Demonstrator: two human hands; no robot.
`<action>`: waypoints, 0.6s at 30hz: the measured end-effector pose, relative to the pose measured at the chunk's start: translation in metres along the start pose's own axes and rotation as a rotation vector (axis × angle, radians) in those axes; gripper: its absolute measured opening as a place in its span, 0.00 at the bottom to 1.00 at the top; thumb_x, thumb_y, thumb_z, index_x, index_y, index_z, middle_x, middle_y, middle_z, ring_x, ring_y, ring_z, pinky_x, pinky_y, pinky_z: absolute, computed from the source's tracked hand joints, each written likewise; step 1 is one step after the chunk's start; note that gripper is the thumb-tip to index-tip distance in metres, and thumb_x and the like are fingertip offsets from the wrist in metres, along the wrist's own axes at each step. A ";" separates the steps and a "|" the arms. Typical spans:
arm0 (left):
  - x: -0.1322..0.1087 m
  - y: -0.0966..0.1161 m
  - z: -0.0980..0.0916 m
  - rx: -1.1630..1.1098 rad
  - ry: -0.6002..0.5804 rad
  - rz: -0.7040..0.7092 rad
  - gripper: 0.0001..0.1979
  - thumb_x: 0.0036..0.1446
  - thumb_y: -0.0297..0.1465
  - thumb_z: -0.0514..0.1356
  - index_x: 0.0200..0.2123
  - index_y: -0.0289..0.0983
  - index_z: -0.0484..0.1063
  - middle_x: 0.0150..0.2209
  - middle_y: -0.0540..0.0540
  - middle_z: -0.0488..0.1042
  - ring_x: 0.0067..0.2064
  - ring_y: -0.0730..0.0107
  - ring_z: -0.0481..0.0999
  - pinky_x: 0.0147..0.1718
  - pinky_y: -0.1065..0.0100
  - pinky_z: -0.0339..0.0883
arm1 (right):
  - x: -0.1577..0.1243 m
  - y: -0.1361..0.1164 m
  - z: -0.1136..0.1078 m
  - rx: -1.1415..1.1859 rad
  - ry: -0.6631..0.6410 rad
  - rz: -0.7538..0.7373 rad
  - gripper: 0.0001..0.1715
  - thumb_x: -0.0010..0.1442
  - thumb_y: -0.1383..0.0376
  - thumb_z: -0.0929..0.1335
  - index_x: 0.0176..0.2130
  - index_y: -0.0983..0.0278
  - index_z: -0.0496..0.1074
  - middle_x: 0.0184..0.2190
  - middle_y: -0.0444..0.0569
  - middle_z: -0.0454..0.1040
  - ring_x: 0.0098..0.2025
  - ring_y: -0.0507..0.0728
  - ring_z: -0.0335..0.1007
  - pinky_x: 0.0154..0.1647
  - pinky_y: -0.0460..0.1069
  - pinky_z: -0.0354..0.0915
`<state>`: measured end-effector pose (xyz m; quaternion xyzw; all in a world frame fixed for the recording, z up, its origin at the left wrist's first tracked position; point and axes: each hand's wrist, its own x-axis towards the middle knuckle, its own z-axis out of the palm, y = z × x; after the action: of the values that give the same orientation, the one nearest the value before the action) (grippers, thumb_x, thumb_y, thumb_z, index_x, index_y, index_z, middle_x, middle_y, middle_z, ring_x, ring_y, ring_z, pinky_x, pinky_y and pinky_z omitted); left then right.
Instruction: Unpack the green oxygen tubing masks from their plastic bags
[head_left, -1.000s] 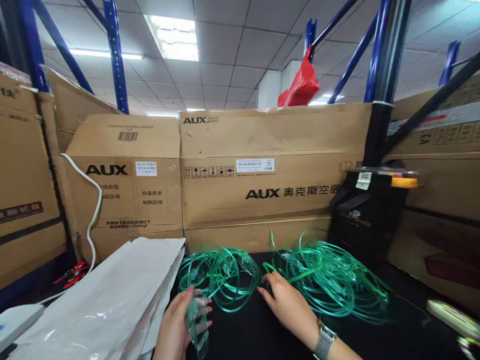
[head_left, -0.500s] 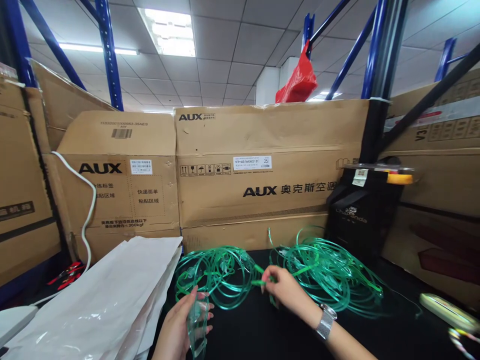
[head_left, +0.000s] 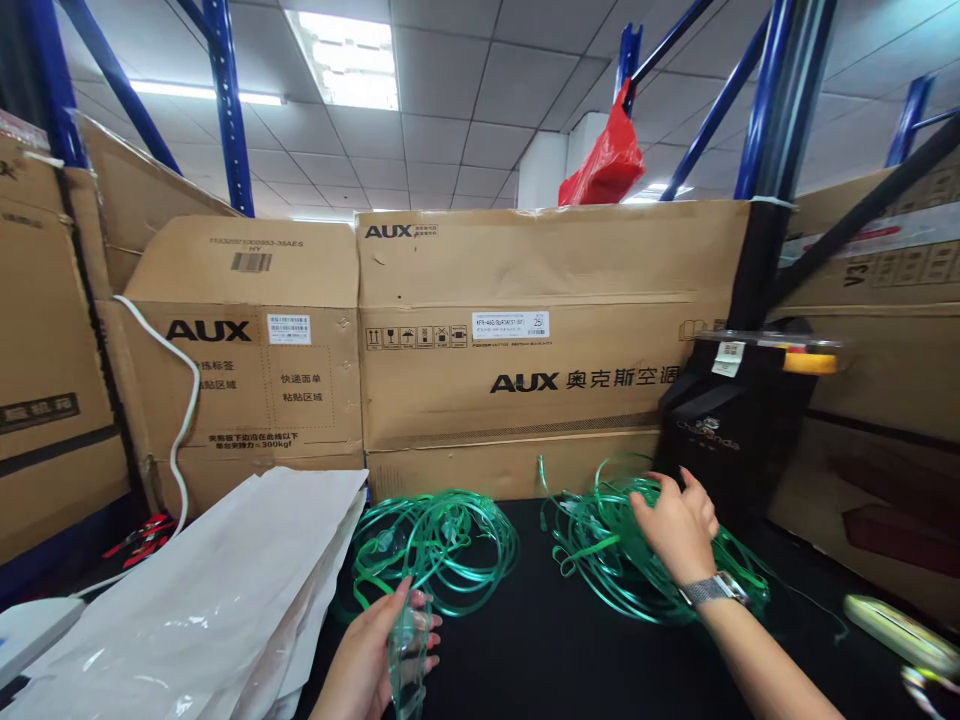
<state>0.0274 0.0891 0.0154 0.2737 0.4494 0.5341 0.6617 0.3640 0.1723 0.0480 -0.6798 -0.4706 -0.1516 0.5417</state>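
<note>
My left hand (head_left: 379,650) is closed round a clear plastic mask (head_left: 409,655) low in the view, its green tube leading up to a coil of green tubing (head_left: 439,545) on the black table (head_left: 540,660). My right hand (head_left: 675,525), a metal watch on its wrist, hovers with fingers spread over a second, larger heap of green tubing (head_left: 607,560) to the right. Nothing shows in its fingers.
A stack of white plastic bags (head_left: 202,600) lies at the left. Big AUX cardboard boxes (head_left: 525,340) wall the back. A black bag (head_left: 731,440) stands behind the right heap. A white cable (head_left: 180,420) hangs at left; a pale object (head_left: 896,625) lies far right.
My right hand let go of the green strap it pinched between the coils and moved right and up over the larger heap. The left hand kept the mask.
</note>
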 end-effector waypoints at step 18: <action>0.003 -0.029 -0.007 0.764 0.025 0.765 0.16 0.42 0.37 0.66 0.38 0.46 0.76 0.38 0.47 0.78 0.37 0.61 0.75 0.41 0.69 0.65 | -0.118 -0.112 -0.028 0.292 -0.551 -0.964 0.18 0.60 0.69 0.61 0.50 0.60 0.61 0.48 0.50 0.66 0.56 0.60 0.54 0.58 0.62 0.49</action>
<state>0.0348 0.0825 -0.0133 0.6326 0.4876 0.5388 0.2678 0.2216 0.0884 0.0400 -0.3212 -0.8672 -0.1321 0.3569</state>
